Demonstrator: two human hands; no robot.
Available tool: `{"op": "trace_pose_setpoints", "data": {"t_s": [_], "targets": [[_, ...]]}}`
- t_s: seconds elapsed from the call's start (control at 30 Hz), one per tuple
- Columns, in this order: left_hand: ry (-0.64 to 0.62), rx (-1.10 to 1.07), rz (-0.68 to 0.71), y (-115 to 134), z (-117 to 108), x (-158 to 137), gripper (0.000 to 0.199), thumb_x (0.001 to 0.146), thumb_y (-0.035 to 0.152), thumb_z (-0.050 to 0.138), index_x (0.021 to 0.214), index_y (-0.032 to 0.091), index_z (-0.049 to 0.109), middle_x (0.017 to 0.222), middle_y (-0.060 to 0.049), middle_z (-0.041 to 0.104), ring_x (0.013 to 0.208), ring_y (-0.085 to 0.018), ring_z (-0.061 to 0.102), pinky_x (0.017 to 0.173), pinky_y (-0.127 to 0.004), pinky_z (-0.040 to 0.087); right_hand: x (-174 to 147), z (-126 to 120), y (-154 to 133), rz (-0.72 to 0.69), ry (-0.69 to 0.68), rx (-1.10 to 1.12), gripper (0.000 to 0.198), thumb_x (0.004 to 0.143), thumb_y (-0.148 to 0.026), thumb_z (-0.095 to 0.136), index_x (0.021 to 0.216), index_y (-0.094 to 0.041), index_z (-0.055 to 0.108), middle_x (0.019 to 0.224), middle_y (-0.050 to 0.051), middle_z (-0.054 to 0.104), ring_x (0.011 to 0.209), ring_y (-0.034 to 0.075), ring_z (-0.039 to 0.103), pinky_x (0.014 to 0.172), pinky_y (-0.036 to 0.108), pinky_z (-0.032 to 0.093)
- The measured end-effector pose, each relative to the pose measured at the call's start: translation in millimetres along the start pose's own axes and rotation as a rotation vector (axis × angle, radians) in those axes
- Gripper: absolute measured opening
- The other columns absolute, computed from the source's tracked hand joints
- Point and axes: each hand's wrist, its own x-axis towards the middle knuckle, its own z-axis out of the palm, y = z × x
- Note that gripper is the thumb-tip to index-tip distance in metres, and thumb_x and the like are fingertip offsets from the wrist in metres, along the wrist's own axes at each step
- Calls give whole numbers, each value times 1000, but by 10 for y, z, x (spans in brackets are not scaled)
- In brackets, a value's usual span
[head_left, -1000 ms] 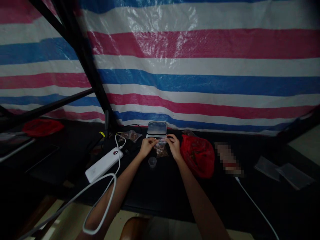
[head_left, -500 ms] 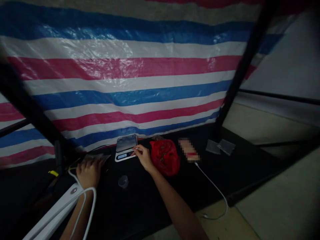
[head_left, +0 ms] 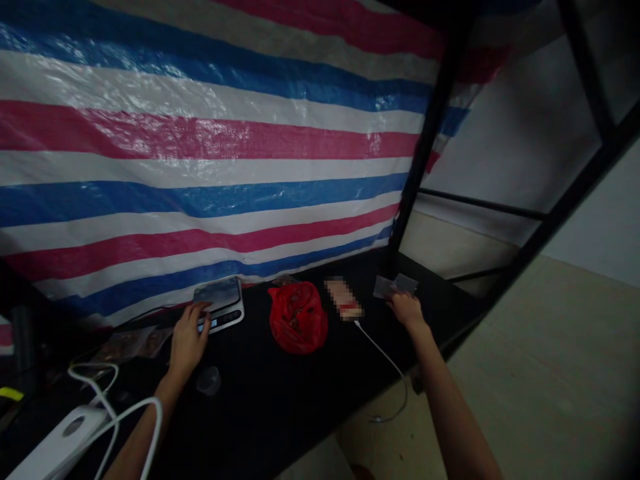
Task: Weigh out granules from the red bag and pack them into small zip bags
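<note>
A white digital kitchen scale (head_left: 227,321) with a dark weighing plate stands near the striped sheet. My left hand (head_left: 190,333) rests at its left front corner, fingers apart, touching the edge beside the lit display. On the right, my right hand (head_left: 407,310) has its fingers closed at the near edge of small clear plastic bags (head_left: 407,283) lying flat. Between the hands sits an open red plastic bag (head_left: 300,320) with small brownish contents I cannot make out. A small clear plastic cup (head_left: 209,381) stands in front of the scale.
A phone-like blurred object (head_left: 344,299) is attached to a white cable (head_left: 383,360) hanging over the table's front edge. Filled clear bags (head_left: 125,345) lie left of the scale. A white power strip (head_left: 65,440) with looping cords is at lower left. Black frame posts (head_left: 425,153) rise behind.
My right hand has gone from the scale's front to the clear bags at the right. My left hand has moved from the filled bags to the scale. The view has turned right.
</note>
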Motion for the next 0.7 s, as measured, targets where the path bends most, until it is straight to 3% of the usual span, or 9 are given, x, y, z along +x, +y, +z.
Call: {"op": "trace_pose_setpoints", "data": {"t_s": [0.13, 0.23, 0.3, 0.37, 0.43, 0.5, 0.6, 0.7], "targets": [[-25, -148, -25, 122, 208, 51, 27, 83, 29, 32, 101, 19, 49, 101, -6, 52, 95, -20, 51, 85, -33, 39, -20, 42, 104, -1, -3, -9, 15, 77, -19, 52, 79, -16, 67, 84, 17, 66, 79, 25, 62, 70, 35, 43], [-23, -187, -56, 129, 271, 7, 27, 83, 30, 32, 101, 19, 48, 101, -6, 52, 94, -21, 52, 85, -34, 40, -5, -8, 99, 37, 42, 30, 19, 78, -25, 50, 85, -19, 67, 80, 14, 67, 73, 24, 63, 63, 33, 44], [18, -191, -92, 104, 275, -12, 29, 83, 33, 33, 105, 19, 45, 104, -7, 52, 93, -21, 52, 84, -36, 40, 35, -77, 4, 141, 176, 201, 27, 79, -33, 47, 90, -19, 66, 76, 12, 68, 68, 24, 64, 58, 32, 45], [87, -193, -147, 83, 264, -13, 33, 83, 36, 35, 109, 17, 42, 104, -8, 51, 90, -22, 52, 82, -37, 41, 85, -166, -266, 245, 376, 518, 36, 78, -41, 45, 91, -15, 66, 71, 11, 68, 64, 23, 63, 57, 31, 47], [155, -202, -187, 90, 249, -9, 34, 82, 38, 36, 107, 16, 42, 101, -9, 50, 86, -21, 52, 79, -36, 42, 110, -248, -765, 208, 483, 877, 41, 76, -42, 46, 95, -11, 64, 71, 11, 67, 62, 21, 63, 57, 30, 48], [223, -217, -194, 134, 235, -16, 30, 82, 38, 38, 100, 15, 45, 96, -8, 49, 82, -20, 52, 75, -34, 43, 69, -290, -1459, 40, 391, 1089, 35, 75, -39, 49, 93, -13, 64, 74, 9, 68, 62, 20, 62, 56, 29, 49], [273, -258, -154, 245, 213, -55, 20, 82, 35, 40, 87, 17, 47, 88, -6, 49, 77, -17, 51, 71, -30, 43, -137, -249, -2595, -319, 149, 1174, 21, 75, -29, 52, 88, -20, 65, 84, 6, 68, 68, 19, 62, 63, 29, 49], [106, -341, -81, 329, 202, -102, 18, 84, 31, 37, 81, 18, 49, 80, -4, 51, 75, -16, 51, 69, -28, 43, -414, -105, -3426, -582, 6, 1122, 20, 76, -18, 50, 86, -24, 66, 84, 4, 68, 73, 18, 62, 69, 29, 48]]}}
